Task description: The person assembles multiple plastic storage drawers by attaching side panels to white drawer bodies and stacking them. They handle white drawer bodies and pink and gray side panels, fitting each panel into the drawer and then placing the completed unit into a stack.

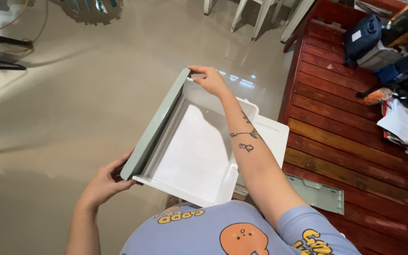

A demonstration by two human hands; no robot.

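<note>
Glossy beige floor [72, 118] fills the left and middle of the view, with reflections of light near the top. To the right runs a red-brown slatted wooden bench [350, 141], its far end heaped with dark bags and clothes [383, 42] and a crumpled white cloth [404, 125]. White chair legs [256, 14] stand at the top edge, well apart from the hands. Held above the floor, in the middle of the view, is a white plastic drawer [194, 151] with a sage-green front panel [154, 127], tilted so its hollow inside faces upward. A second white plastic piece [272, 134] shows just behind it, partly hidden by the forearm, and a flat green panel [319, 193] lies on the bench near the person's right elbow. The right hand [211, 80] reaches forward with the arm stretched out across the drawer, fingers curled over the far top corner of the green front. The left hand [107, 182] comes up from below, wrist bent, fingers and thumb closed on the near lower corner of that same front. Both hands grip the drawer firmly.
</note>
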